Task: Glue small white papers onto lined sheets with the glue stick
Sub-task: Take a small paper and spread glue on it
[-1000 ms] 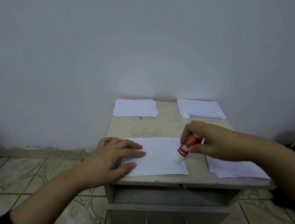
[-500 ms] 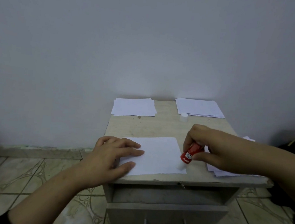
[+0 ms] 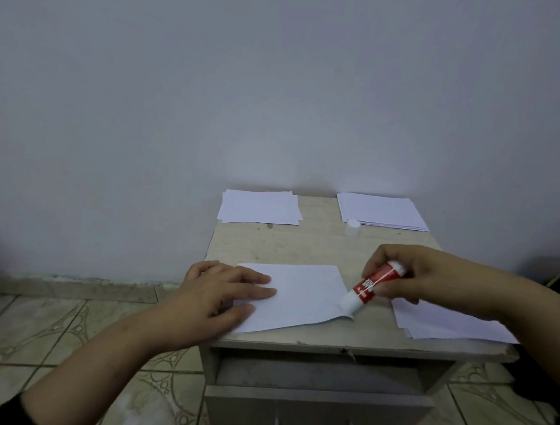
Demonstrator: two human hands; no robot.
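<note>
My left hand (image 3: 221, 292) lies palm down, fingers straight and spread, forearm reaching in from the lower left. My right hand (image 3: 412, 274) comes in from the right, fingers and thumb curled in a pinch grip, knuckles up, wrist level.

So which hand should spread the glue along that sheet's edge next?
The right hand: it grips the glue stick, whose tip is at the sheet's near right corner. The left hand lies flat, pinning the sheet.
</note>
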